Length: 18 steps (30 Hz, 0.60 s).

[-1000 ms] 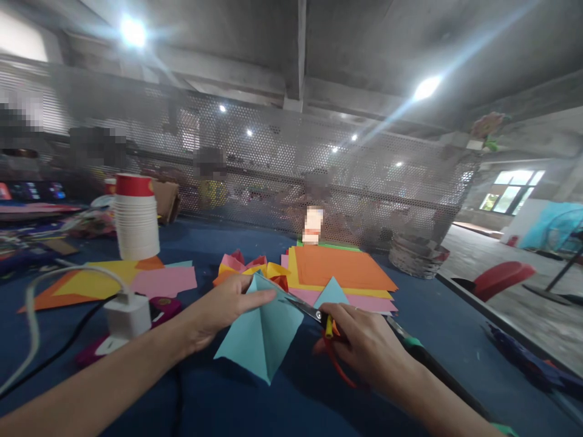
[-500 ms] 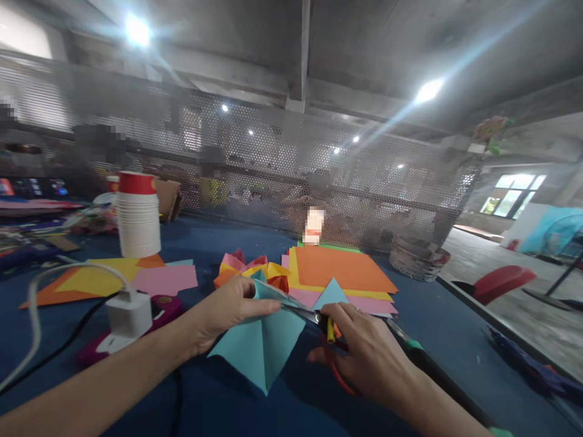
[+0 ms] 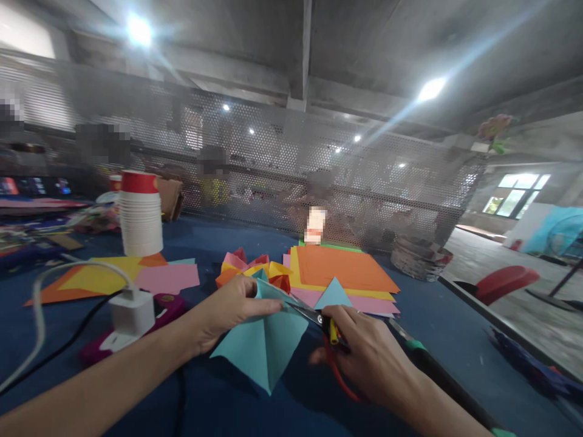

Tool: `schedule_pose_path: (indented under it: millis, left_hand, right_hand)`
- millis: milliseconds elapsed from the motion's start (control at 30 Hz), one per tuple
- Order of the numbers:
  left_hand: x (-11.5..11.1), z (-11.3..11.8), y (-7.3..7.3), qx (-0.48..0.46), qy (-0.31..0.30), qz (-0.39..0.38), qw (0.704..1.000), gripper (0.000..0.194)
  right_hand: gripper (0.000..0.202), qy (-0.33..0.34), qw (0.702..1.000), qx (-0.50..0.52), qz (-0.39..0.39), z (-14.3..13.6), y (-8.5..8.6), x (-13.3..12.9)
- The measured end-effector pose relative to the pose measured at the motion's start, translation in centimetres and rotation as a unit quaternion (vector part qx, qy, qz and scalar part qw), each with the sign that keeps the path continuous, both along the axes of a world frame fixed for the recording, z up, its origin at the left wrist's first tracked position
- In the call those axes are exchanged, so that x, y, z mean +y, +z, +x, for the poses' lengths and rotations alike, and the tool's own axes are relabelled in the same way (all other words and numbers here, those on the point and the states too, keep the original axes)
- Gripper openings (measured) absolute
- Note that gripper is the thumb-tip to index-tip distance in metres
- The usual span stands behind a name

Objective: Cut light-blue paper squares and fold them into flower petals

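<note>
Between thumb and fingers, my left hand (image 3: 243, 306) pinches a creased sheet of light blue paper (image 3: 266, 349) near its upper edge. My right hand (image 3: 359, 346) is wrapped around scissors (image 3: 337, 364) with red and yellow on the handles. The scissor blades point left and lie at the paper's upper right edge, close to my left thumb; how far they are apart is hard to tell. Just behind my left hand sit folded paper shapes (image 3: 232, 267) in pink, yellow and orange. A blue paper triangle (image 3: 334, 292) lies beyond the scissors.
A stack of coloured paper (image 3: 344, 267) lies at the back. On the left stand paper cups (image 3: 141, 221) and a purple power strip (image 3: 166, 309) with a white charger (image 3: 132, 312) and cables. A dark-handled tool (image 3: 437, 364) lies right of my right hand. A wicker basket (image 3: 421, 258) stands behind.
The scissor blades look slightly more apart than before. Both hands keep their grip and nearly the same place; the whole view has shifted a little.
</note>
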<state>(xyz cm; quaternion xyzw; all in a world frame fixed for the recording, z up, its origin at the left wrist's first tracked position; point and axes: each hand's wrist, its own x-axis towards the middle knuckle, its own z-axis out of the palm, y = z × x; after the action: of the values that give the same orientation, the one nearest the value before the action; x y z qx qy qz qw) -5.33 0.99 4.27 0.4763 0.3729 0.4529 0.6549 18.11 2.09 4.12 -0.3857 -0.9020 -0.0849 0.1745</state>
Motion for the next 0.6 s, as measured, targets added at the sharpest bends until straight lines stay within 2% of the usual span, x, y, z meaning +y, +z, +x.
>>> schedule_pose_path:
  millis: [167, 600]
  left_hand:
    - [-0.11, 0.00, 0.05, 0.003, -0.008, 0.000, 1.000, 0.038]
    - [0.21, -0.05, -0.12, 0.045, 0.017, 0.026, 0.999, 0.027]
  right_hand:
    - [0.046, -0.001, 1.000, -0.005, -0.003, 0.08, -0.10, 0.08]
    - [0.040, -0.010, 0.999, -0.030, -0.017, 0.13, -0.28, 0.24]
